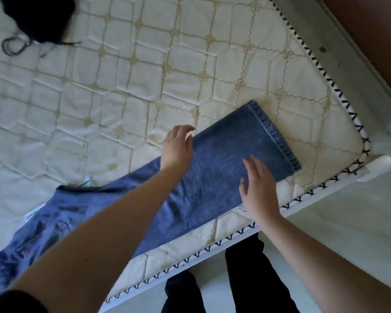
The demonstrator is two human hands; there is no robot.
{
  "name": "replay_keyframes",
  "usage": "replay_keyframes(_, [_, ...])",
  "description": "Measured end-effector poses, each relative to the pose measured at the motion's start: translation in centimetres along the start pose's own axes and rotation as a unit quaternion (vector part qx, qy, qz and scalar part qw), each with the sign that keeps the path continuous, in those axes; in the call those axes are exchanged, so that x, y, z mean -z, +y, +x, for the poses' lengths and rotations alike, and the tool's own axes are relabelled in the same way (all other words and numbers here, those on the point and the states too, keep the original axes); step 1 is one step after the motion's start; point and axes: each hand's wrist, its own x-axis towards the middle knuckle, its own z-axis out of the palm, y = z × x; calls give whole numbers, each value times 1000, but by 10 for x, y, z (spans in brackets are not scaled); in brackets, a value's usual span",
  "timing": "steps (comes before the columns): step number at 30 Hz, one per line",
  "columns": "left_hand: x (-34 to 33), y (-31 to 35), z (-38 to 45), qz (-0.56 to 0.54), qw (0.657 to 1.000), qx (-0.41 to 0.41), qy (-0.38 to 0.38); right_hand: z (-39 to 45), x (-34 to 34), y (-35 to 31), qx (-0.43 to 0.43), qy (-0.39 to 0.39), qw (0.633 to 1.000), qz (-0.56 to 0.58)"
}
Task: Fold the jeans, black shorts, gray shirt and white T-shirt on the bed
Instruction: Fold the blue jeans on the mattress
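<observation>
The blue jeans (219, 168) lie stretched along the near edge of the mattress (127, 91), legs laid one on the other, hems toward the right corner, waist at the lower left. My left hand (178, 145) is over the far edge of the leg, fingers loosely spread and relaxed. My right hand (257, 188) is at the near edge of the leg close to the hem, fingers straight. Neither hand grips the cloth. The black shorts (38, 16) sit bunched at the top left with a drawstring trailing. A bit of pale cloth (86, 182) peeks from under the jeans' waist.
The mattress corner (361, 145) with zigzag piping is at the right, and a white bed frame (325, 188) runs along the near edge. Pale floor lies beyond it. My legs in black trousers (253, 279) stand against the bed side. A brown wall or furniture (375, 37) is top right.
</observation>
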Motion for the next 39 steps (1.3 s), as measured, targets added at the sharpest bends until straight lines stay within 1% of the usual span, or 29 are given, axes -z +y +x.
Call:
replay_keyframes(3, [20,-51,-57,35,998,46,29,-10,-30,-30,73,-79,994,-6])
replay_keyframes(5, [35,-90,-98,63,993,85,54,-18,-58,-62,131,-119,984,-18])
replay_keyframes(8, [43,-120,-137,83,989,109,59,-28,-84,-100,191,-141,971,-31])
replay_keyframes(12, [59,-171,-168,132,983,119,37,-39,-128,-155,256,-170,951,-46])
replay_keyframes(15, [74,-204,-179,189,977,100,-13,-38,-149,-173,300,-191,930,-96])
replay_keyframes(16, [78,-215,-182,212,973,90,-32,-34,-151,-170,303,-193,926,-116])
replay_keyframes(18, [86,-232,-185,245,965,75,-53,-20,-147,-152,282,-184,928,-157])
replay_keyframes(21, [100,-249,-179,278,958,52,-50,-4,-123,-119,255,-148,932,-211])
replay_keyframes(23, [109,-258,-168,286,956,44,-41,-2,-107,-108,234,-127,938,-222])
replay_keyframes(26, [123,-267,-150,292,955,47,-33,-5,-97,-112,199,-81,954,-208])
replay_keyframes(29, [137,-280,-134,292,953,57,-50,-5,-102,-134,181,-36,972,-149])
replay_keyframes(31, [144,-290,-127,282,955,68,-61,-5,-111,-156,200,-28,973,-115])
replay_keyframes(33, [150,-299,-124,269,959,65,-59,-6,-125,-182,226,-40,969,-89])
replay_keyframes(36, [158,-308,-122,237,971,42,-13,-5,-147,-221,266,-61,960,-60])
replay_keyframes(39, [164,-314,-124,178,983,30,37,-1,-166,-255,333,-97,936,-66])
